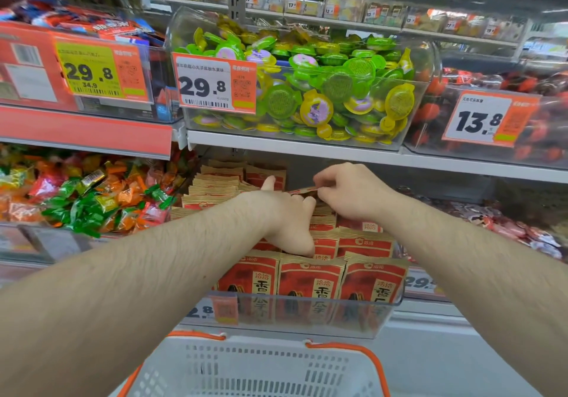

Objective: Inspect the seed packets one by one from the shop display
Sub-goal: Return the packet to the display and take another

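White shopping basket (255,369) with orange handles sits nearest, below the shelf. Above it, a clear display bin (307,313) holds red-and-tan sunflower seed packets (310,283) standing in rows, 3 across at the front. Packets look light, thin and crinkly; likely slippery film, best pinched at the flat top seal. Left hand (289,218) reaches into the rows, fingers spread and straight, thumb pressing down on a packet top, index finger touching the rear stack; it grips nothing. Right hand (347,194) has fingers curled, pinching 1 packet (302,190) by its edge, lifted above the rows. Green jelly cups (307,83) fill the bin overhead.
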